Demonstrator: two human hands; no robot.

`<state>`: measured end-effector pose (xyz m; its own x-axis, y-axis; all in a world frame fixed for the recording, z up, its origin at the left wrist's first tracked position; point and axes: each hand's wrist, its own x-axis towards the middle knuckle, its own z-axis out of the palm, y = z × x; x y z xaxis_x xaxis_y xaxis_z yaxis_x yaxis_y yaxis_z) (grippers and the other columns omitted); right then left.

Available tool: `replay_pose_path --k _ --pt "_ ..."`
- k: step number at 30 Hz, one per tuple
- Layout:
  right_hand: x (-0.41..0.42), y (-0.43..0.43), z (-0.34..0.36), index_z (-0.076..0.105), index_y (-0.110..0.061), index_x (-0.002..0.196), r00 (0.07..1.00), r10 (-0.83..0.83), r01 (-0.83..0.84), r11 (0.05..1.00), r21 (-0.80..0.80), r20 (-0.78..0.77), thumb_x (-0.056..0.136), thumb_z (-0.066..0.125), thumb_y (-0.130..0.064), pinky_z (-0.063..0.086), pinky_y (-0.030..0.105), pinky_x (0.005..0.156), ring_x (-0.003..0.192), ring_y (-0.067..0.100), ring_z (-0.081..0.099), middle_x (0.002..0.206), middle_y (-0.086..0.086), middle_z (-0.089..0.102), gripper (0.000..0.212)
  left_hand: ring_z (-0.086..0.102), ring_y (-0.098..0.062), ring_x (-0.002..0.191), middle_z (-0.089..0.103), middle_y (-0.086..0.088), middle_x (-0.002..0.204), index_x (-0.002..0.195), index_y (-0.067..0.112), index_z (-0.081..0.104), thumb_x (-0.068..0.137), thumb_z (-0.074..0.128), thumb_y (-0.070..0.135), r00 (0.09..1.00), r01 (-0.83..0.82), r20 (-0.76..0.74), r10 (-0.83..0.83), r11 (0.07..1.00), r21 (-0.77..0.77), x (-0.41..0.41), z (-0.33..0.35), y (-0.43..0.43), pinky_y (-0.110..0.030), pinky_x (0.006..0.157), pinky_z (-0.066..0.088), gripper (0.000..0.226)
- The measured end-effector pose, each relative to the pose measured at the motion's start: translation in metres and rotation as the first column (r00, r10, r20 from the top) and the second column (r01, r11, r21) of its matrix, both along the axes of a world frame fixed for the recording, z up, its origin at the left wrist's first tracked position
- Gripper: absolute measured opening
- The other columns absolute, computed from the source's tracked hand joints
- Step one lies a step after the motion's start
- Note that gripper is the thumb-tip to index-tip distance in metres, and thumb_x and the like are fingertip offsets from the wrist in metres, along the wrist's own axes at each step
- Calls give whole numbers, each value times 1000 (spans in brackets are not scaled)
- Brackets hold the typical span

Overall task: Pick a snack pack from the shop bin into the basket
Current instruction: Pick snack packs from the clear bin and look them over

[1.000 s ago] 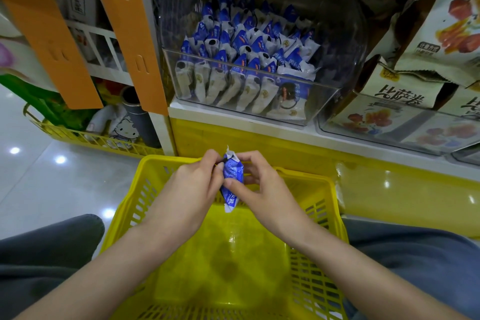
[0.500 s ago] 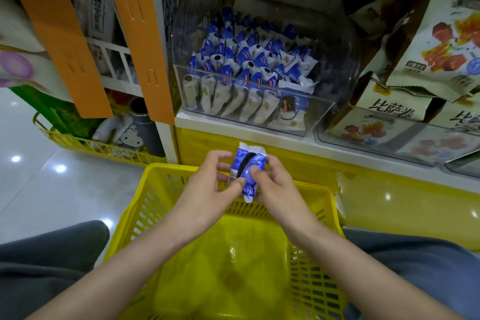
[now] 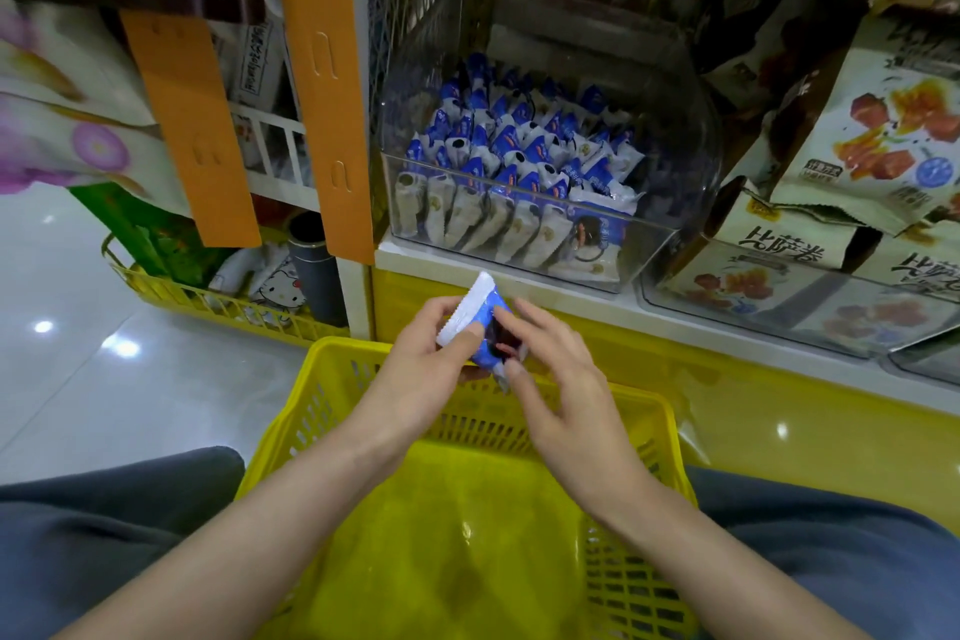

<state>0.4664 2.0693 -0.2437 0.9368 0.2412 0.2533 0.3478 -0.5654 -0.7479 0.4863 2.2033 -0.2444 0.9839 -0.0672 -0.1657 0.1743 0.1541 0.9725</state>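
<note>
Two hands met on one snack pack [image 3: 474, 314] in the head view. The left hand [image 3: 423, 372] gripped the snack pack from the left, fingers curled behind it and the thumb pressed on its white crimped edge. The right hand [image 3: 569, 395] pinched the pack's blue lower part between forefinger and thumb, the other fingers spread loosely. The snack pack was tilted, its white end uppermost, and it hung over the far rim of the yellow basket [image 3: 332, 379], out of the shop bin [image 3: 654, 244] and not yet down in the basket. The basket sat between the person's knees [image 3: 109, 535], which were clad in grey. The shop bin, clear-walled, stood on the white shelf [image 3: 457, 259] just beyond the hands and held many blue-and-white packs [image 3: 514, 172] in rows. Beside it to the right lay larger printed bags [image 3: 872, 135]. Two orange strips [image 3: 324, 68] hung at the left, and a second yellow basket [image 3: 208, 303] stood on the glossy floor [image 3: 78, 390]
</note>
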Motion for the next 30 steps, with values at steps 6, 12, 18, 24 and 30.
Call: replay_pose_path --k 6,12,18,24,30 --pt "11 -8 13 51 -17 127 957 -166 215 957 197 -240 89 58 -17 45 29 95 103 9 56 114 -3 58 39 69 -14 78 69 -6 92 96 8 52 96 42 10 997 -23 68 30 995 -92 -2 8 -3 -25 69 57 10" --pt "11 -24 24 61 -10 97 877 103 120 899 422 -470 80 67 -8 53 16 62 69 2 65 87 1 70 18 66 -8 63 71 2 70 88 11 57 93 48 10 989 -50 140 51 999 -6 -5 15 -1 -21 57 54 10" --pt "-1 -22 29 62 -22 91 935 56 85 923 376 -350 83 63 -8 52 21 77 81 5 65 89 -6 70 16 62 -26 74 67 -10 82 89 9 59 90 56 15 948 -21 308 -80 950 312 -8 20 -2 -41 70 52 7" --pt "20 -42 70 62 -27 96 984 -105 145 940 308 -143 77 67 -23 52 18 78 88 8 66 93 -7 71 20 52 4 89 58 18 98 111 32 51 93 44 36 819 -146 527 -228 805 575 14 51 2 -11 74 40 19" --pt "76 -69 129 57 -19 112 946 -318 297 928 224 64 88 60 -24 48 7 65 78 -7 63 95 -12 66 24 48 -11 113 53 5 122 124 21 49 96 42 33 733 -273 601 -317 672 688 71 83 -14 -31 96 41 31"
